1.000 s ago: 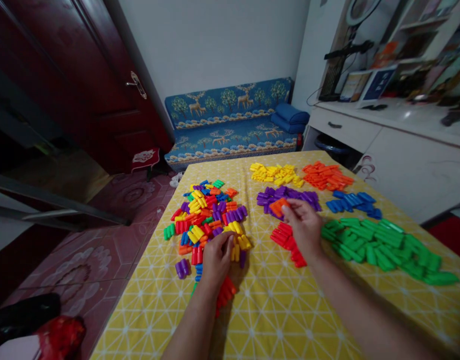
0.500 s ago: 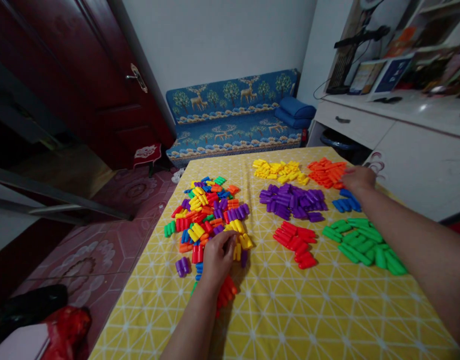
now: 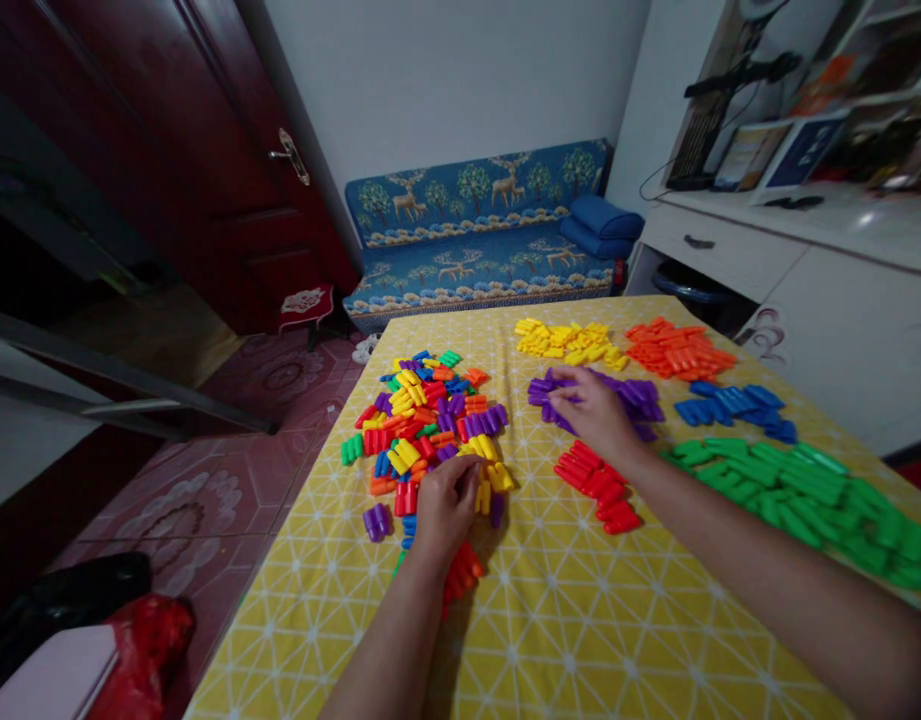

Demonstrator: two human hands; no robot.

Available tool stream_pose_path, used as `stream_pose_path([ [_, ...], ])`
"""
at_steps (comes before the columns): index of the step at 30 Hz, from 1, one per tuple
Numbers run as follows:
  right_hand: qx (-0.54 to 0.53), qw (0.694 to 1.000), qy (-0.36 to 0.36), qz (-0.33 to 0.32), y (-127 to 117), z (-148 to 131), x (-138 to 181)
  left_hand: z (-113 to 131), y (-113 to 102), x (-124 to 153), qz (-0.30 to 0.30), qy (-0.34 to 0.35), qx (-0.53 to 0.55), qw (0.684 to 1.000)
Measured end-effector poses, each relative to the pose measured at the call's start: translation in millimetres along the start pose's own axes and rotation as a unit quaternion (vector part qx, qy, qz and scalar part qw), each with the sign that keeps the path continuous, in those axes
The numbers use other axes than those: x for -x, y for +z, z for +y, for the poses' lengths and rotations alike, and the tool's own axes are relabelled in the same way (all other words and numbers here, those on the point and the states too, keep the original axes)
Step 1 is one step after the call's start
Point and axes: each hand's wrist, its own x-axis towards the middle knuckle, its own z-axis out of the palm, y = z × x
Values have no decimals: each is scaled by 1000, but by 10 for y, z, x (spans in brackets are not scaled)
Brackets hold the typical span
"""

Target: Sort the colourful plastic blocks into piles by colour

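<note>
A mixed heap of coloured plastic blocks (image 3: 422, 420) lies on the left of a yellow patterned tablecloth (image 3: 580, 620). My left hand (image 3: 446, 505) rests at the heap's near edge, fingers curled around blocks there. My right hand (image 3: 591, 410) hovers over the purple pile (image 3: 640, 395), fingers spread, holding nothing that I can see. Sorted piles lie around it: yellow (image 3: 565, 342), orange (image 3: 677, 350), blue (image 3: 734, 405), red (image 3: 599, 480) and green (image 3: 805, 490). A few orange-red blocks (image 3: 464, 572) lie beside my left wrist.
A blue sofa bed (image 3: 482, 240) stands beyond the table. A dark red door (image 3: 205, 170) is at the left. White cabinets with a desk (image 3: 805, 260) run along the right. A red bag (image 3: 141, 645) lies on the tiled floor at lower left.
My right hand carried an orange block to the orange pile, let it go, and has come back over the purple pile. My left hand stayed at the mixed heap.
</note>
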Motion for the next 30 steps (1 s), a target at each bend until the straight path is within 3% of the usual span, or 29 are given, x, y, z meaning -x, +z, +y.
stream_pose_path([
  [2, 23, 997, -14, -71, 332, -162, 165, 2, -1, 4, 2, 0, 0, 1000],
  [5, 120, 988, 12, -94, 679, -340, 249, -3, 0, 8, 12, -2, 1, 1000],
  [11, 226, 967, 40, -114, 1000, -493, 216, -40, 7, 10, 57, -1, 16, 998],
  [17, 58, 992, 74, -78, 1101, -459, 207, -34, 2, -3, 112, 7, 20, 993],
  [20, -3, 993, 67, -98, 1079, -486, 257, -6, -12, -12, 146, 15, 21, 989],
  [23, -60, 990, 47, -117, 1046, -575, 420, 16, -26, -19, 144, 24, 34, 989],
  [27, -50, 991, -34, -121, 1025, -701, 691, 11, -34, -34, 142, 57, 45, 987],
  [30, -38, 992, -49, -114, 1024, -735, 814, -23, -28, -37, 161, 51, 52, 984],
])
